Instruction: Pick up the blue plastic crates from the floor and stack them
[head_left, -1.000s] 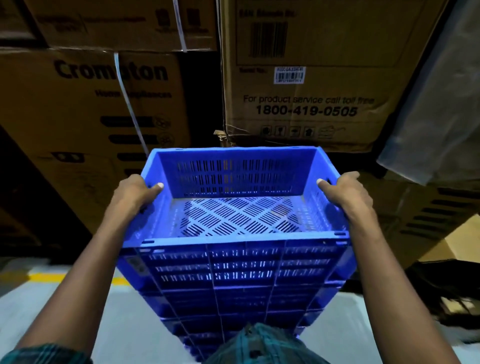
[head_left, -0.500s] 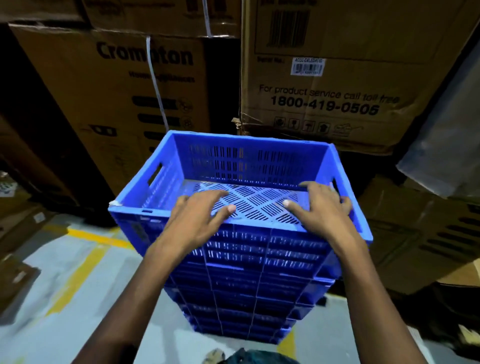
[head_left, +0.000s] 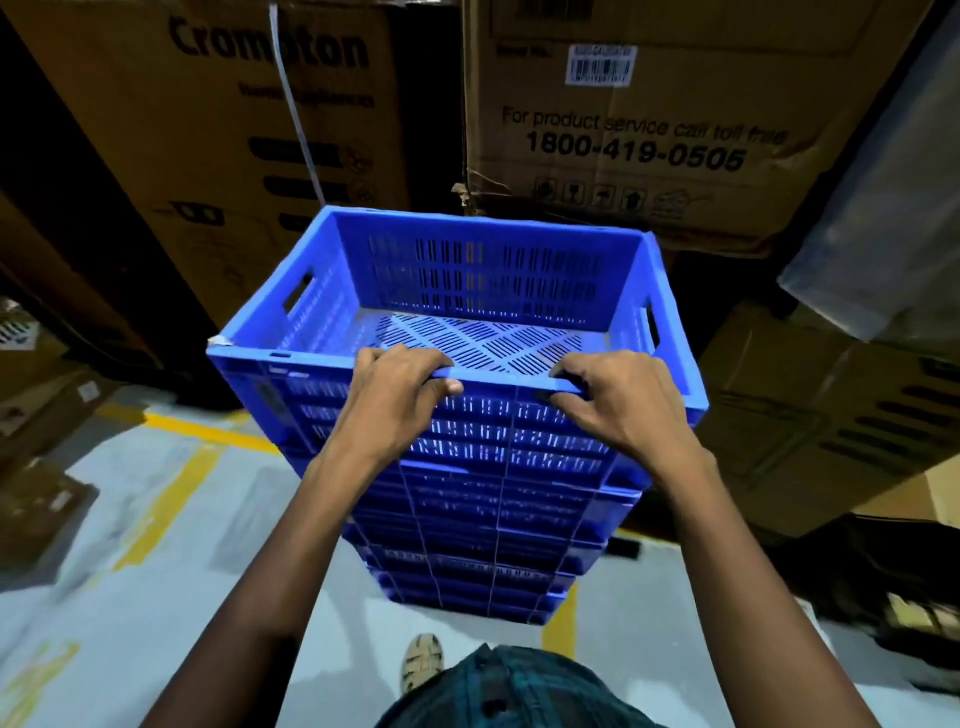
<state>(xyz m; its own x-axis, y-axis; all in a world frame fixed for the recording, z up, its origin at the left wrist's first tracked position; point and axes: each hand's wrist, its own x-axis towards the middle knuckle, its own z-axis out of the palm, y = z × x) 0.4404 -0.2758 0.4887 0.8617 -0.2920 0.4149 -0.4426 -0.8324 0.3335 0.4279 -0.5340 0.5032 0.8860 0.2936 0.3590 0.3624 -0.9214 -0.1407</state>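
A tall stack of blue plastic crates (head_left: 467, 525) stands on the floor in front of me. The top crate (head_left: 483, 275) is empty, with slotted walls and a perforated base. My left hand (head_left: 397, 400) grips its near rim, fingers curled over the edge and thumb under it. My right hand (head_left: 608, 400) grips the same rim a little to the right, fingers hooked over the edge. Both forearms reach up from the bottom of the view.
Large cardboard boxes (head_left: 634, 119) are piled close behind and on both sides of the stack. More boxes (head_left: 831, 415) sit low on the right. The grey floor (head_left: 171, 545) has yellow lines. My sandalled foot (head_left: 422, 662) shows near the stack's base.
My hands left the top crate's side handles, came across to the near side and now grip the near rim. The view has pulled back and shifted, showing more floor.
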